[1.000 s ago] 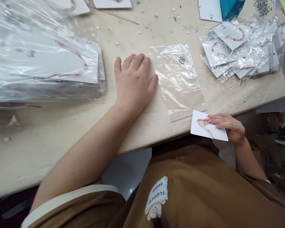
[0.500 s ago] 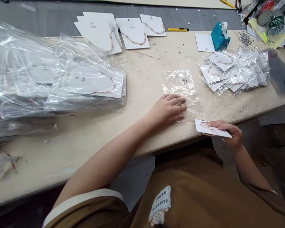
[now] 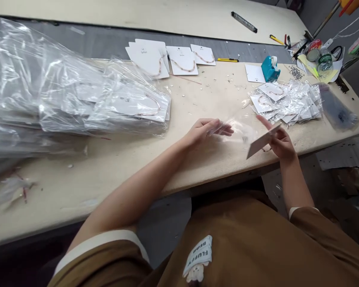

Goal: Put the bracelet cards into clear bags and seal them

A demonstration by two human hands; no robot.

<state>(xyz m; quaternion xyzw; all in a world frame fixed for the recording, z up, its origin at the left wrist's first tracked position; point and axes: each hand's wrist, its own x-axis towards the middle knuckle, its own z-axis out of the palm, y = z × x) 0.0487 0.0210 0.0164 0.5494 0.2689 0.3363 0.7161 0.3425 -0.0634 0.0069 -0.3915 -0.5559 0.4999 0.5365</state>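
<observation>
Card (image 3: 261,140), white and tilted, we find pinched between thumb and fingers of the right hand (image 3: 281,144) above the bench (image 3: 197,171). Left hand (image 3: 202,132) pinches a clear plastic bag (image 3: 239,133) just beside it. Farther right, we note bagged necklace cards (image 3: 284,104).

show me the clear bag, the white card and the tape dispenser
clear plastic bag (image 3: 242,131), head view, on the middle of the bag
white card (image 3: 261,142), head view, on the card's face near its centre
teal tape dispenser (image 3: 268,71), head view, on its teal body

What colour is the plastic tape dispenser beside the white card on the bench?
The dispenser is teal; head view.
</observation>
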